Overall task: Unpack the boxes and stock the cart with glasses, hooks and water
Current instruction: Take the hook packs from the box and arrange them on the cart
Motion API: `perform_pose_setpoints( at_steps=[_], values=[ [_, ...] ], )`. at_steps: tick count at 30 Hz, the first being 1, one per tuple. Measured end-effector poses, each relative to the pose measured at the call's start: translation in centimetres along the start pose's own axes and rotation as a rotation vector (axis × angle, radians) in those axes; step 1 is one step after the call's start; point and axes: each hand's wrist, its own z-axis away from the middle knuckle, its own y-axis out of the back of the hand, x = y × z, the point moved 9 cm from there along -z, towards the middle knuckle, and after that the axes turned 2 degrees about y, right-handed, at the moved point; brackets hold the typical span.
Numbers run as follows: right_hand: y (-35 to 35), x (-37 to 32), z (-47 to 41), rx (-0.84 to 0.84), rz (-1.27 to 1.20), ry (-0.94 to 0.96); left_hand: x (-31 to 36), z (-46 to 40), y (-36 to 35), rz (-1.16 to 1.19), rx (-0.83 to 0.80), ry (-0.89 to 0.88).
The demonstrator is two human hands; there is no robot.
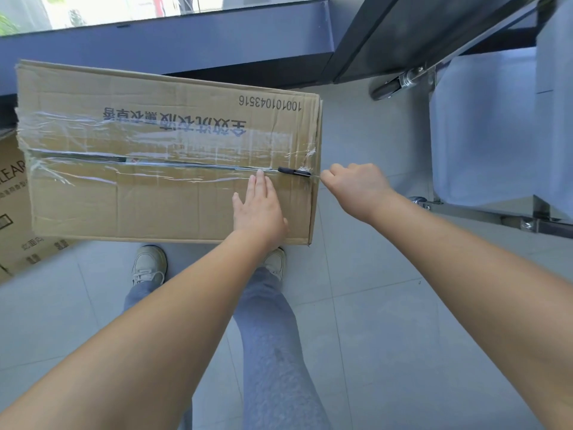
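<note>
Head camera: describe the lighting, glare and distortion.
Head view: soft daylight, with the window washed out; glare on the tape across the box; wide-angle bending curves the box edges and stretches both forearms; the knife by the right hand looks slightly soft.

The taped box (167,156) carries the number "1001010043516" upside down near its far right corner, with a line of large Chinese characters just below it, also inverted. Left of this box, a second box (12,212) shows "LEAR" and small illegible print.

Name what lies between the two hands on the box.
Head view: a black tool on the taped seam of the box, between left hand and right hand.
</note>
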Motion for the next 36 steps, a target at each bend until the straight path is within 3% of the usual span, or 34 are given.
perform_pose_setpoints(
  at_steps=[8, 14, 17, 20, 23, 31, 36],
  values=[
    [-0.9, 1.0, 0.8, -0.008, 0.003, -0.011, 1.8, 0.4, 0.1, -0.065, -0.032, -0.041],
    [-4.5, 6.2, 4.4, -0.069, -0.087, -0.199, 3.5, 0.6, 0.7, -0.083, -0.025, -0.061],
    [-4.9, 8.1, 5.2, 0.057, -0.319, -0.35, 4.3, 0.4, 0.7, -0.097, -0.036, -0.071],
    [-5.0, 8.5, 3.2, 0.183, -0.846, -0.553, 4.9, 0.0, 0.6, -0.109, -0.038, -0.083],
    [-5.1, 7.2, -0.3, 0.266, -1.164, -0.579, 5.2, -0.9, 1.0, -0.142, -0.011, -0.095],
    [-6.3, 4.9, -1.3, 0.295, -1.345, -0.626, 5.3, -2.2, 1.7, -0.164, -0.003, -0.141],
    [-6.5, 3.7, -0.9, 0.222, -1.233, -0.576, 5.0, -2.2, 1.6, -0.18, -0.015, -0.167]
  ],
)
